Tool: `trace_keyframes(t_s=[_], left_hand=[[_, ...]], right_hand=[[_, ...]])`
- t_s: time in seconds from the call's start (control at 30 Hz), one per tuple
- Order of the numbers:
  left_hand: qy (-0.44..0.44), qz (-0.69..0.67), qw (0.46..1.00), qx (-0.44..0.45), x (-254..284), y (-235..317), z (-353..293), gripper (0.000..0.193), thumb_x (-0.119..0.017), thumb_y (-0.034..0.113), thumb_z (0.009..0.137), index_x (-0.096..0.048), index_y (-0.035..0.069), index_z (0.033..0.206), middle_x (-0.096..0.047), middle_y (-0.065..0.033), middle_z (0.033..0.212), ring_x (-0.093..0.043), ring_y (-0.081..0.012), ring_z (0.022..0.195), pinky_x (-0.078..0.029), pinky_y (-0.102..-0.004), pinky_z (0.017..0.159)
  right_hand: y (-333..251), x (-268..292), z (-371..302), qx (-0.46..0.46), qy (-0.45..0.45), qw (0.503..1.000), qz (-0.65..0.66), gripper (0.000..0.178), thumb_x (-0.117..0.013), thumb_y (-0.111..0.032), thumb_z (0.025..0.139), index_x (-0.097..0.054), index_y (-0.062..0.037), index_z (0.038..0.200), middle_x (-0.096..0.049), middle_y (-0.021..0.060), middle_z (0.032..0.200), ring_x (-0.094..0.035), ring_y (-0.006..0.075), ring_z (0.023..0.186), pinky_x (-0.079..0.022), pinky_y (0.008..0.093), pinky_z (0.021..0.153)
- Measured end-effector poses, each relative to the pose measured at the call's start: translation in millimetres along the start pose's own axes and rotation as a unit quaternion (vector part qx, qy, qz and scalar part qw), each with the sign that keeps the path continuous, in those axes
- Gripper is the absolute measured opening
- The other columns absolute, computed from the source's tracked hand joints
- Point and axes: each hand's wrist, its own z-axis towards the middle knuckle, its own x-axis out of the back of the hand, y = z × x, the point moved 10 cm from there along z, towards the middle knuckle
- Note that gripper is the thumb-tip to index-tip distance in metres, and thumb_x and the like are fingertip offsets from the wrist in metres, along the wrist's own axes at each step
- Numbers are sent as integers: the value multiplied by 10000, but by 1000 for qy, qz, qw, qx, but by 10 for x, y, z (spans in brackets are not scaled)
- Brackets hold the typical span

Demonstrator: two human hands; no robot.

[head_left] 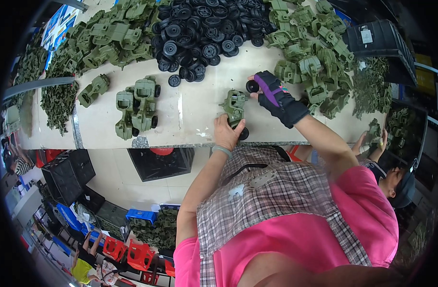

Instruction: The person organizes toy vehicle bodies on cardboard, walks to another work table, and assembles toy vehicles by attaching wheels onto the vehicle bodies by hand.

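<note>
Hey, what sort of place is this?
Likely a toy factory or workshop: black wheels and green toy vehicle bodies lie heaped on a long table, and another person's hands hold a green piece nearby.

A single head-worn fisheye view looks down from close above, taking in the tabletop [195, 103] and tiled floor [109, 167].

No text is legible (white label [367, 36] on the black crate [389, 42] too small).
</note>
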Motion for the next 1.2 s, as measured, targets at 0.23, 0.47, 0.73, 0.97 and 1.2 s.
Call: trace_keyframes(t_s=[0.23, 0.47, 0.73, 0.97, 1.2], left_hand=[[30, 12, 999, -25, 19, 27, -4, 678, -798, 528, 830, -630, -50, 1141, -627, -204, 1215, -545, -397, 1172, -484, -479, 1018], [24, 7, 999, -22, 35, 49, 21, 654, -797, 533, 824, -645, -41, 1097, -627, -190, 1203, -548, -390, 1162, -489, -470, 1012], [41, 11, 999, -31, 75, 59, 8, 636, -803, 526, 820, -643, -40, 1062, -623, -191, 1152, -553, -394, 1114, -487, -471, 989], [50, 7, 997, -58, 85, 102, 32, 567, -816, 471, 798, -630, -24, 1003, -619, -219, 1082, -564, -418, 1054, -482, -492, 955], [67, 5, 995, -67, 121, 166, 4, 568, -826, 458, 779, -626, -28, 994, -629, -226, 1048, -576, -428, 1030, -494, -502, 945]], right_hand=[[-563, -280, -47, 215, -108, 962, -129, 578, -797, -125, 779, -644, -56, 1332, -658, 153, 1174, -621, 369, 1096, -520, 465, 960], [-481, -340, -58, 197, -144, 958, -152, 574, -797, -128, 783, -644, -43, 1330, -660, 158, 1161, -613, 375, 1110, -516, 467, 970], [-611, 13, 337, 89, -39, 995, 9, 494, -733, -110, 881, -613, -87, 1360, -629, 149, 1144, -622, 347, 962, -522, 461, 886], [-1104, -1017, 334, 364, -174, 883, -239, 197, -607, -282, 857, -679, -158, 992, -647, 65, 957, -652, 277, 949, -515, 436, 871], [-695, -919, 678, 136, -79, 964, -215, 265, -681, -251, 798, -693, -72, 993, -676, 153, 941, -657, 355, 925, -512, 472, 863]])
